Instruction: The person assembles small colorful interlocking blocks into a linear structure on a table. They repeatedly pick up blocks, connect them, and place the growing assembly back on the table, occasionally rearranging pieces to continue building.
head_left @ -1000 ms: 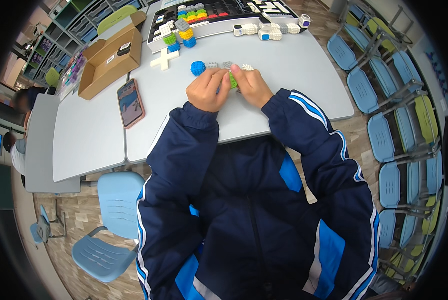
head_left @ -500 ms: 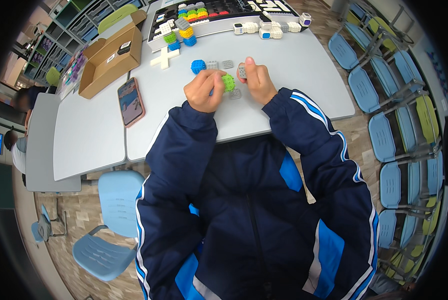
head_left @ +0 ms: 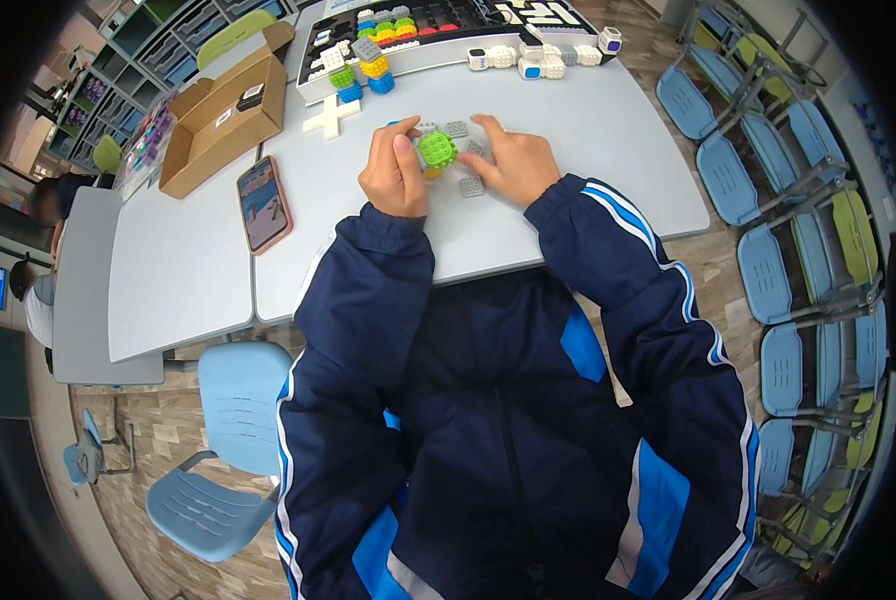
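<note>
At the far middle of the grey table (head_left: 588,150), a seated person in a dark blue jacket is working with both hands over small building pieces. Left hand (head_left: 396,175) is curling around a green studded cube (head_left: 436,149), thumb pointing upward along the cube's left side; the cube is sitting just above the tabletop, between the two hands, and an orange piece is peeking out beneath it. Right hand (head_left: 513,163) is lying loosely open on the table just right of the cube, index finger stretching toward it; whether the fingertip is touching the cube cannot be told. It is not clasping anything.

Small grey square tiles (head_left: 471,186) are lying flat around the cube: one near the right palm, others just beyond the cube on the far side. A white cross-shaped piece (head_left: 330,116) is resting to the far left of the left hand. Farther back, a black parts tray (head_left: 438,25) is holding coloured blocks, with a short row of white blocks (head_left: 528,58) standing just to the near right of it.

Left of the hands, a phone in a pink case (head_left: 264,203) is lying face up, and an open cardboard box (head_left: 218,125) is sitting beyond it. Blue chairs (head_left: 788,270) are lining the right side of the room.
</note>
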